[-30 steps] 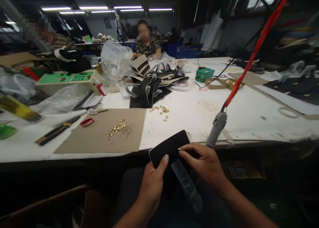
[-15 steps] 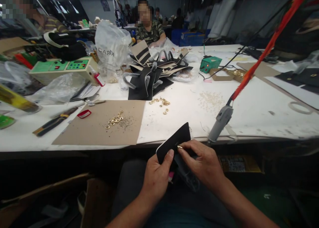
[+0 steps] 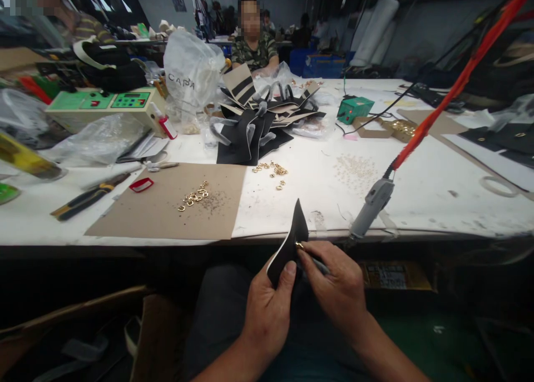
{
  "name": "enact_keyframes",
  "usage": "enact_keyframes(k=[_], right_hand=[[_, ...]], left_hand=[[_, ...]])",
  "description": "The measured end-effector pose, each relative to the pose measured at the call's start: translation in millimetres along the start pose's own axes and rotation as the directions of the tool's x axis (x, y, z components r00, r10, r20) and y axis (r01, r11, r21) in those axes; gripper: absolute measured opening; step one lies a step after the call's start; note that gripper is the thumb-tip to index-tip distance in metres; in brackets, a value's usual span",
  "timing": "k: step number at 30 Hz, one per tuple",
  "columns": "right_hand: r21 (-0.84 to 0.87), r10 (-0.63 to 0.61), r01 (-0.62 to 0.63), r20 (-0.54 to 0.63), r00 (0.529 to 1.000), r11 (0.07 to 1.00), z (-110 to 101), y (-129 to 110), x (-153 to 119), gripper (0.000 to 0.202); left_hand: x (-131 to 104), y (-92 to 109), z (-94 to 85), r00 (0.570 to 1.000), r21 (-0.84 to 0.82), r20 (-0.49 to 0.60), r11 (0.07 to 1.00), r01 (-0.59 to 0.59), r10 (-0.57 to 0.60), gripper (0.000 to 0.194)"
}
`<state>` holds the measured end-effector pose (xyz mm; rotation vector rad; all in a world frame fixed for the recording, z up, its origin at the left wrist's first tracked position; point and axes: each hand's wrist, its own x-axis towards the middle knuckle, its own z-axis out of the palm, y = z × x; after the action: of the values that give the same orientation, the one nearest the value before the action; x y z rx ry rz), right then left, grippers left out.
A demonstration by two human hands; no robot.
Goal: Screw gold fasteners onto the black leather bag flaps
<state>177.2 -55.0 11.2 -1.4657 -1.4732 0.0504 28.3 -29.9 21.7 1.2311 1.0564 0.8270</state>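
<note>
My left hand is closed on the lower left edge of a black panel with a pale edge, thumb on the near face. The panel stands up in front of me, bent, over my lap. Between the thumb and finger of my right hand is a small gold metal fitting, held against the panel's face. Its exact shape is partly hidden by my fingers. On the table lie similar gold fittings, and more gold rings rest on a brown board.
A grey electric screwdriver hangs by an orange-wrapped cord on the right. Pliers lie at the left. A pile of black panels, a green box and a control unit stand farther back. A person sits across the table.
The black panel has turned more edge-on and bent, its top corner shifting left. Both hands stay on it, with the gold fitting still in my right fingers. The view has shifted slightly.
</note>
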Motion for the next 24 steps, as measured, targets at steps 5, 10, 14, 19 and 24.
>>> enact_keyframes(k=[5, 10, 14, 19, 24], right_hand=[[0.046, -0.022, 0.011, 0.242, 0.97, 0.999, -12, -16, -6, 0.059], [0.034, 0.002, -0.014, 0.33, 0.944, 0.999, -18, -36, -10, 0.075], [0.105, -0.026, 0.007, 0.188, 0.982, 0.994, -13, -47, -12, 0.046], [0.324, -0.182, 0.095, 0.251, 0.951, 0.941, -30, -52, -15, 0.048], [0.419, -0.258, 0.068, 0.418, 0.871, 0.905, -52, -45, -20, 0.052]], left_hand=[[-10, 1, -9.4, 0.989, 0.016, 0.034, 0.989, -0.144, 0.143, 0.052], [-30, -2, -18.9, 0.943, 0.02, 0.106, 0.948, -0.318, 0.314, 0.067], [-46, 2, -26.3, 0.903, -0.021, 0.13, 0.912, -0.409, 0.408, 0.061], [-50, 8, -43.8, 0.972, -0.101, -0.165, 0.977, -0.187, 0.169, 0.049], [-43, 7, -63.6, 0.946, 0.165, -0.22, 0.965, -0.204, 0.237, 0.097]])
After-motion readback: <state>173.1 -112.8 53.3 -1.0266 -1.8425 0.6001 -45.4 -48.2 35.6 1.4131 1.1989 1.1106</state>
